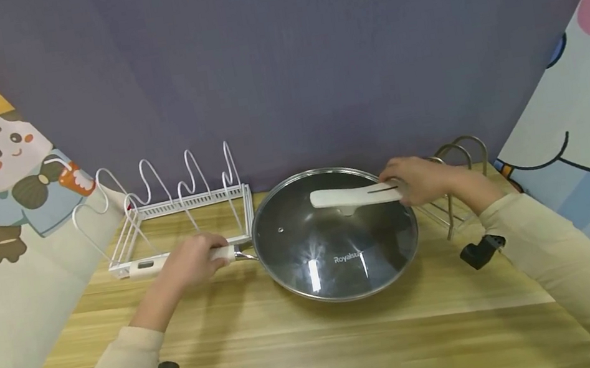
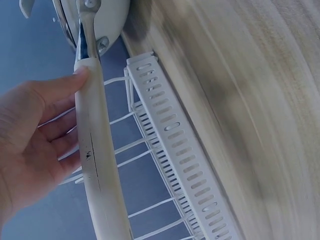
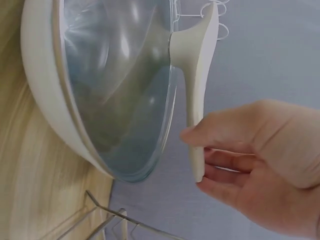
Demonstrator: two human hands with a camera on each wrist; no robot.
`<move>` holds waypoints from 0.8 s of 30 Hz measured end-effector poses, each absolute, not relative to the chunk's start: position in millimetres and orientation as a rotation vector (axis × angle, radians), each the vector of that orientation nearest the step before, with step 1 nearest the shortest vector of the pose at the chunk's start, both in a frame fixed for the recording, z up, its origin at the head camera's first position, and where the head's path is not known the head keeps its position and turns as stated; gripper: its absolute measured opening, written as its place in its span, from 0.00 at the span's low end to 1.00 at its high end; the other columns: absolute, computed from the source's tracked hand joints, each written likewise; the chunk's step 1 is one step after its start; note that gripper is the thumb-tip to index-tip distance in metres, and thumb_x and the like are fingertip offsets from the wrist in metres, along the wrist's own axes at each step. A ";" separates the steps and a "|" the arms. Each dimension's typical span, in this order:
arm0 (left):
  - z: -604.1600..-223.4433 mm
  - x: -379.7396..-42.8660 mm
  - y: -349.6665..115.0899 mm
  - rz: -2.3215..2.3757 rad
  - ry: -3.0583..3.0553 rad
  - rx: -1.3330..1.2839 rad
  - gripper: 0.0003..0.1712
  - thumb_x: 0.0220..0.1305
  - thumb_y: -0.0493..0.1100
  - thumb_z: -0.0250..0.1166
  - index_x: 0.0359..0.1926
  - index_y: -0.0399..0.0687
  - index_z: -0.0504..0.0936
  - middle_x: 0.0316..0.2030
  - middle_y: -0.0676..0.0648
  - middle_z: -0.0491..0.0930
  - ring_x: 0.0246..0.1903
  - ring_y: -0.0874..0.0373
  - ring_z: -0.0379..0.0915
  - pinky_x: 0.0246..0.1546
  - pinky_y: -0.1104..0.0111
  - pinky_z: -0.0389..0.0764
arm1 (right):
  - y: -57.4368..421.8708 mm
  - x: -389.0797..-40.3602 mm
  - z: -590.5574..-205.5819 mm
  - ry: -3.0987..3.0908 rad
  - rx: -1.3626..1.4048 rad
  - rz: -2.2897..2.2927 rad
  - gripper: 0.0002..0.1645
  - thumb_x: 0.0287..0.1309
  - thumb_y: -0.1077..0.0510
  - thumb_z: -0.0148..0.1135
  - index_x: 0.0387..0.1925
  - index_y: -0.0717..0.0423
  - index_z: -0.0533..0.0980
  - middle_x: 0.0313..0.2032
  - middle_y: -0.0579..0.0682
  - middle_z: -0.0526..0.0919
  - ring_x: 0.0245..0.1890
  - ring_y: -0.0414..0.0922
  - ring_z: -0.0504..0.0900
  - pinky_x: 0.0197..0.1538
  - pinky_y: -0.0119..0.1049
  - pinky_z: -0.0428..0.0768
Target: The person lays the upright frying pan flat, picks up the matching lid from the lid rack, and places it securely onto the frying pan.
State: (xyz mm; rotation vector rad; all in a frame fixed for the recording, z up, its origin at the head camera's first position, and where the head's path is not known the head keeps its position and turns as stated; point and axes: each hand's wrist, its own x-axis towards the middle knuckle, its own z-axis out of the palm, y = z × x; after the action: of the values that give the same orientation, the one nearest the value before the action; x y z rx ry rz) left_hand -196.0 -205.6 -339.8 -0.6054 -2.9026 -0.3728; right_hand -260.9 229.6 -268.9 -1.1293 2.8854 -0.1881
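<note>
A wok with a cream outer wall (image 3: 40,75) stands on the wooden table in the middle of the head view. Its glass lid (image 1: 310,248) sits over it, marked "Royalstar". My left hand (image 1: 193,262) holds the wok's cream long handle (image 2: 97,145), thumb on one side near the metal joint and fingers on the other. With my right hand (image 1: 418,180) I pinch the right end of the lid's long white handle (image 1: 350,196) between thumb and fingers. In the right wrist view, the lid rests close along the wok's rim.
Behind the wok handle stands a white wire rack (image 1: 192,198) with wavy dividers. A bronze-coloured wire rack (image 1: 450,212) is at the right, partly behind my right hand. The wooden table (image 1: 319,356) meets a grey-purple back wall (image 1: 279,73).
</note>
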 end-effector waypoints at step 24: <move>-326.9 -199.6 -195.6 -0.382 -2.921 -0.404 0.34 0.65 0.54 0.59 0.63 0.33 0.68 0.61 0.30 0.71 0.61 0.32 0.66 0.65 0.42 0.65 | 267.8 -229.7 -312.6 3.321 -0.334 -0.512 0.46 0.65 0.37 0.53 0.68 0.69 0.58 0.65 0.74 0.62 0.63 0.73 0.62 0.60 0.73 0.62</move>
State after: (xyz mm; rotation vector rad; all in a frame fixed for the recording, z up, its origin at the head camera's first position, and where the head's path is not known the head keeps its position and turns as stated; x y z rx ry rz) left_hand -199.6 -195.6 -326.9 -0.4040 -2.9205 -0.3823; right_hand -229.7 267.8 -312.6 -0.3340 3.3212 -0.5124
